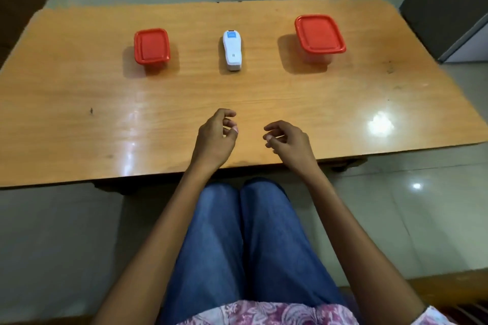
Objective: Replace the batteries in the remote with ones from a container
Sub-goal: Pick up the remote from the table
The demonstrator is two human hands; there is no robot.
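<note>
A white remote (232, 50) lies lengthwise at the far middle of the wooden table (79, 113). Left of it stands a small container with a red lid (151, 46), shut. To its right stands a larger clear container with a red lid (319, 34), also shut; what either holds is hidden. My left hand (216, 137) and my right hand (289, 142) hover over the table's near edge, fingers loosely curled and apart, holding nothing. Both hands are well short of the remote.
The table's near edge runs just behind my wrists, above my knees in blue jeans (245, 245). A dark cabinet (449, 2) stands at the far right beside the table. Tiled floor (409, 206) surrounds the table.
</note>
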